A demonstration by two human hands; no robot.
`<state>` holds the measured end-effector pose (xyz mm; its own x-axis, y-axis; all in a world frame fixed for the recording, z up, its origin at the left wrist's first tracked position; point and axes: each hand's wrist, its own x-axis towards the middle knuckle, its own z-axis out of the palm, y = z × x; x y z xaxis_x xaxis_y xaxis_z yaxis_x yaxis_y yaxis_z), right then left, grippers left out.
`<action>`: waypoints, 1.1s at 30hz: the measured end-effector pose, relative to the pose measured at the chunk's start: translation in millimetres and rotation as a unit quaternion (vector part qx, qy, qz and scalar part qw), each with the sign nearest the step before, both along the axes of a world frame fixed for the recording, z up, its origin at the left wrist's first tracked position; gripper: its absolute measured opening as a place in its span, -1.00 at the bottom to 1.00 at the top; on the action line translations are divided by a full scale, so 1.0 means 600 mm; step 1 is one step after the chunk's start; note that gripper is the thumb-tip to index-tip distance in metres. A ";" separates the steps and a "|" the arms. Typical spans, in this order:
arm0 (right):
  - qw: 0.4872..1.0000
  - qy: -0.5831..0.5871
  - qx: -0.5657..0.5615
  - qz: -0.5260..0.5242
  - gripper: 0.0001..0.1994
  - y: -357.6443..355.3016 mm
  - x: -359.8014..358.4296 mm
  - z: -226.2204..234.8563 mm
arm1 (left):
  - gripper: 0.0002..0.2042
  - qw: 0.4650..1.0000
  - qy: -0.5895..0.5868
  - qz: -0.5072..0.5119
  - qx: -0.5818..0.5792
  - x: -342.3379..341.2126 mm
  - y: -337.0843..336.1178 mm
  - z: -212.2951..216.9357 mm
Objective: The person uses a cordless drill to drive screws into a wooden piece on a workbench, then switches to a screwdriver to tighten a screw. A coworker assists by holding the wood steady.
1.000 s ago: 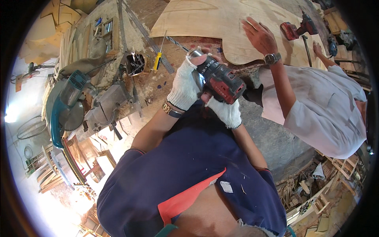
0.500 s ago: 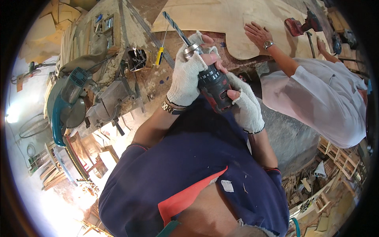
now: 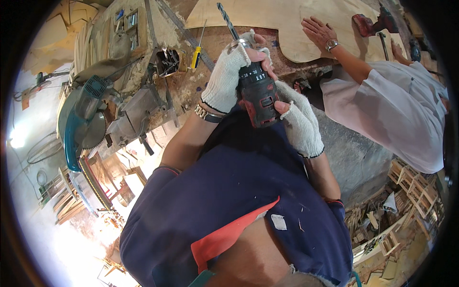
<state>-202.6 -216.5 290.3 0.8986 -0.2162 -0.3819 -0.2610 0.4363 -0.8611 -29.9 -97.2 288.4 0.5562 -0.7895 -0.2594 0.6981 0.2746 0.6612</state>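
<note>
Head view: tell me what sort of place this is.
Probably a woodworking shop: there's a teal saw with a round toothed blade, a large pale wooden sheet and a black-and-red power drill.

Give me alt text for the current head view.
Gloved left hand and right hand hold a black-and-red drill, bit pointing away. A co-worker's hand rests on a wooden sheet ahead; a teal saw stands at left.
</note>
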 end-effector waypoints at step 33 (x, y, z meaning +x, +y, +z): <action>0.857 -0.067 -0.504 0.079 -0.39 0.009 -0.065 -0.001 | -0.72 0.985 -0.026 -0.139 0.099 -0.065 0.000 -0.021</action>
<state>-241.8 -211.2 290.0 0.9683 -0.2471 0.0367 -0.1172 -0.5794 -0.8066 -68.6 -97.3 276.1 0.3420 -0.8502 -0.4002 0.6926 -0.0597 0.7188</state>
